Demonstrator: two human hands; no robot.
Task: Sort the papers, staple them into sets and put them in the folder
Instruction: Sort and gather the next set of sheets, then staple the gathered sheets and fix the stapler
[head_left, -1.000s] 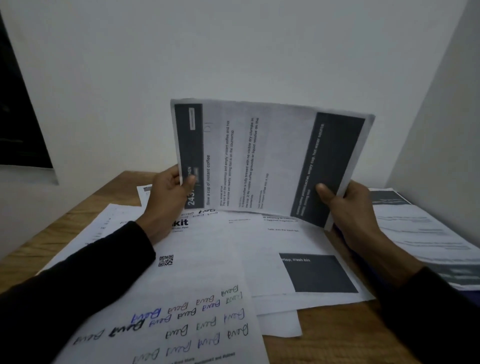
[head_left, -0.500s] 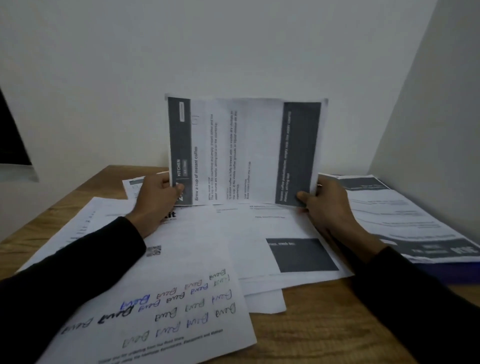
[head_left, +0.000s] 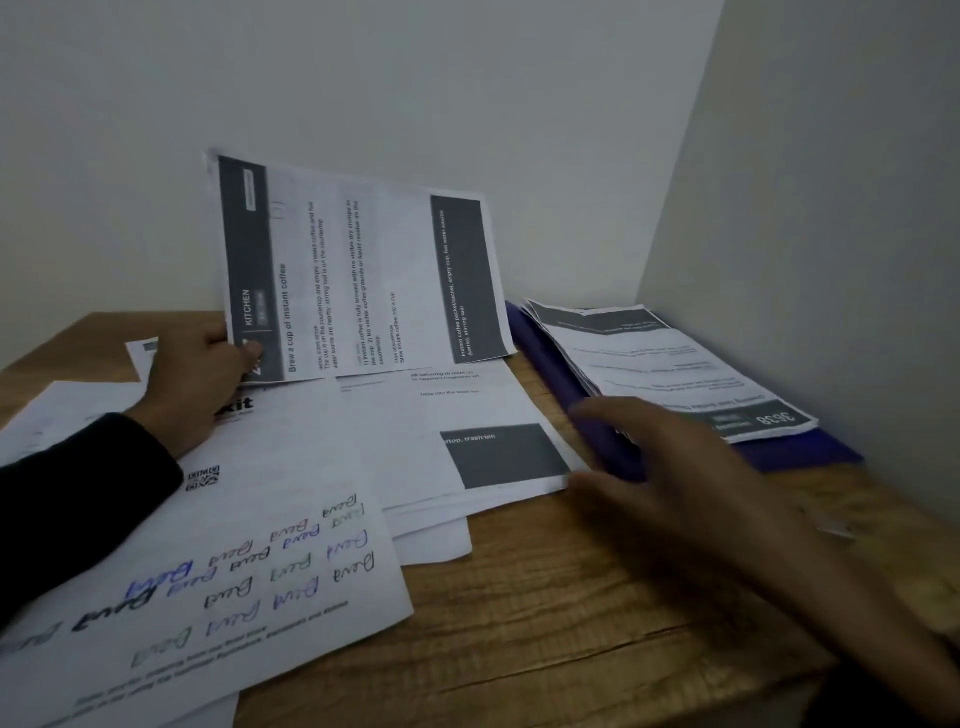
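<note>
The left hand (head_left: 200, 382) pinches the lower left corner of a printed sheet (head_left: 358, 270) headed "KITCHEN" and "Brew a cup of instant coffee", thumb on the front, and holds it nearly upright above the table (head_left: 571, 613), its bottom edge just over the loose papers (head_left: 426, 441) spread there. The right hand (head_left: 691, 493) holds nothing; blurred with motion, its fingers (head_left: 597, 415) are stretched out and relaxed, reaching over the near edge of the purple folder (head_left: 800, 452). The folder lies flat at the right, against the side wall, with a stack of printed sheets (head_left: 670, 364) resting on top of it (one bears the number "3638", upside down from here). Nearest the camera on the left lies a page covered in handwritten scribbles (head_left: 249, 571) in black and blue ink, overlapping a sheet with a QR code (head_left: 203, 478). Whether the right fingertips touch the folder cannot be told.
</note>
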